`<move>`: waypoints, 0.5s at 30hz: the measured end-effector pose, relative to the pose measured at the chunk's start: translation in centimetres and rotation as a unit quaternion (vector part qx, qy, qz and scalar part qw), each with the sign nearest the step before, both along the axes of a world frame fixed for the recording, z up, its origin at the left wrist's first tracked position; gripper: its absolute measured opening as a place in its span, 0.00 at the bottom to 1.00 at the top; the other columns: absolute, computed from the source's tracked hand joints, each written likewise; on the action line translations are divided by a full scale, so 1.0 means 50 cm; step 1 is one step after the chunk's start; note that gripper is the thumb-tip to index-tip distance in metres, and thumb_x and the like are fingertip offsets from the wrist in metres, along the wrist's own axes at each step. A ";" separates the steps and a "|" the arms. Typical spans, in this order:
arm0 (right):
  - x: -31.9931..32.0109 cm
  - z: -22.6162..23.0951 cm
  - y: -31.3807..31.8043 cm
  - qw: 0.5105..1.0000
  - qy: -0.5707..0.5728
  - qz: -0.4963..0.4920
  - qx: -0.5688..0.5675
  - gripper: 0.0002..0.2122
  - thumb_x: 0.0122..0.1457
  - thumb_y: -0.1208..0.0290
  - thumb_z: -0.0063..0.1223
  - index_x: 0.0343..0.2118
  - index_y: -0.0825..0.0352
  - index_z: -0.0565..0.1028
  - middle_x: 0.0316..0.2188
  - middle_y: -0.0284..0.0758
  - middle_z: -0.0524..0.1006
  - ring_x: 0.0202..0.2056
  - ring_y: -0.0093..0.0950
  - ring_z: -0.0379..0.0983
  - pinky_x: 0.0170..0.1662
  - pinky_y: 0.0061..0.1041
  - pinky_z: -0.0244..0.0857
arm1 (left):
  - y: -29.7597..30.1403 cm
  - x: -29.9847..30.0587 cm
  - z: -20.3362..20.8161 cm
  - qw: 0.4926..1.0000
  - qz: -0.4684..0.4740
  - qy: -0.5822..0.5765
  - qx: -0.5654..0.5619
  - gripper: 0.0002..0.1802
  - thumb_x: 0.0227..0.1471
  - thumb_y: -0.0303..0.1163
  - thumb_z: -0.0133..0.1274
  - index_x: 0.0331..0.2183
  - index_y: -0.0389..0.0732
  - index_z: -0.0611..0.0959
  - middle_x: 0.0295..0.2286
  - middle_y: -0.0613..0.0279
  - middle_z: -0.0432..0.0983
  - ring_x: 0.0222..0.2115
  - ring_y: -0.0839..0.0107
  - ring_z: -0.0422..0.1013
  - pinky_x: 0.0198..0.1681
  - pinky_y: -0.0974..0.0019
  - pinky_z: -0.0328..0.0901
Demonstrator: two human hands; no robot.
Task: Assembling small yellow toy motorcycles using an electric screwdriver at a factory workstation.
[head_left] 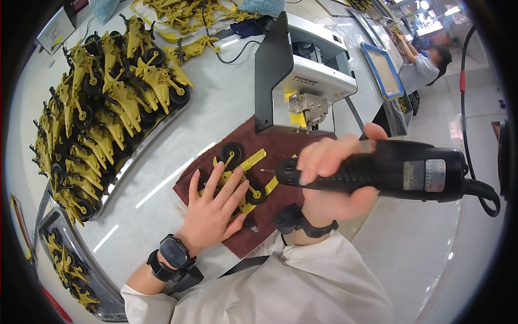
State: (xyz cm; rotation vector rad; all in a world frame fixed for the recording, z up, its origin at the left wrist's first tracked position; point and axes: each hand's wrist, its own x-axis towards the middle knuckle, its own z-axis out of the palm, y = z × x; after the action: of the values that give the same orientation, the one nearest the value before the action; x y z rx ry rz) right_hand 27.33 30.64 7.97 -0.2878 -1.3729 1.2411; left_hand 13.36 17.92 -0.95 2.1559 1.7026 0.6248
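Note:
A black corded electric screwdriver lies across my right hand, whose fingers and thumb are wrapped round its body. Its metal bit points left, just above the work mat and apart from the part there. My left hand rests with fingers spread on a yellow plastic toy vehicle part fitted with black wheels. The palm and fingers hide some of that part. Underneath lies a dark red mat. Strips of yellow tape stick to the mat around the part.
A grey and white machine stands behind the mat. Many yellow wheeled assemblies are heaped on a tray at the left, with several more in a metal tray below. A co-worker sits at the far right, near a blue-rimmed tray.

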 end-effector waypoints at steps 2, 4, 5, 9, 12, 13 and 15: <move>-0.032 -0.009 0.003 0.998 -0.052 -0.030 0.001 0.36 0.55 0.46 0.48 0.57 0.68 0.50 0.22 0.36 0.68 0.18 0.29 0.66 0.25 0.30 0.62 | 0.003 -0.003 0.000 1.000 -0.002 0.002 -0.001 0.31 0.45 0.44 0.50 0.52 0.44 0.70 0.57 0.58 0.57 0.59 0.49 0.47 0.57 0.38 0.38; -0.060 -0.019 0.012 0.998 -0.065 -0.010 -0.017 0.36 0.55 0.47 0.49 0.57 0.68 0.49 0.23 0.35 0.68 0.18 0.28 0.66 0.25 0.29 0.63 | 0.000 -0.005 -0.001 1.000 0.001 0.004 -0.005 0.32 0.45 0.45 0.50 0.52 0.44 0.70 0.57 0.58 0.57 0.60 0.50 0.47 0.57 0.38 0.38; -0.066 -0.021 0.019 0.998 -0.068 0.002 -0.013 0.36 0.55 0.47 0.49 0.56 0.68 0.49 0.23 0.35 0.68 0.19 0.28 0.67 0.25 0.29 0.63 | 0.003 -0.003 -0.001 1.000 -0.004 0.006 -0.003 0.32 0.45 0.45 0.50 0.53 0.44 0.69 0.57 0.59 0.56 0.60 0.50 0.48 0.57 0.38 0.38; -0.093 -0.021 0.019 0.998 -0.051 0.029 -0.007 0.35 0.55 0.49 0.51 0.55 0.69 0.51 0.22 0.36 0.68 0.19 0.27 0.67 0.25 0.28 0.64 | -0.002 -0.004 -0.006 1.000 -0.004 0.007 0.003 0.32 0.46 0.46 0.49 0.53 0.45 0.69 0.57 0.59 0.56 0.60 0.51 0.48 0.57 0.38 0.38; -0.116 -0.028 0.022 0.998 -0.059 0.009 -0.002 0.34 0.54 0.51 0.53 0.53 0.70 0.52 0.22 0.37 0.69 0.19 0.28 0.68 0.24 0.27 0.65 | -0.003 -0.007 -0.003 1.000 0.001 0.008 0.009 0.32 0.45 0.46 0.51 0.52 0.45 0.69 0.57 0.60 0.56 0.59 0.53 0.48 0.57 0.39 0.40; -0.123 -0.031 0.023 0.998 -0.059 0.006 -0.002 0.33 0.54 0.53 0.55 0.52 0.71 0.53 0.22 0.37 0.69 0.18 0.27 0.67 0.24 0.26 0.65 | -0.004 -0.007 -0.002 1.000 0.005 0.010 0.014 0.33 0.43 0.45 0.53 0.52 0.45 0.69 0.57 0.60 0.56 0.59 0.55 0.49 0.57 0.40 0.43; -0.121 -0.048 0.029 0.998 -0.069 0.001 -0.010 0.33 0.54 0.53 0.55 0.52 0.71 0.54 0.22 0.37 0.69 0.18 0.27 0.67 0.24 0.26 0.66 | 0.000 -0.006 -0.003 1.000 -0.003 0.007 0.013 0.33 0.45 0.46 0.51 0.52 0.44 0.69 0.57 0.60 0.56 0.59 0.53 0.48 0.57 0.38 0.41</move>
State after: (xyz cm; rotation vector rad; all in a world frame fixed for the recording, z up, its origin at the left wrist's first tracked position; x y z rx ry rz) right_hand 21.27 32.10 5.58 -0.3915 -1.4786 1.2570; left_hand 13.06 17.91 -1.12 2.1875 1.7034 0.6367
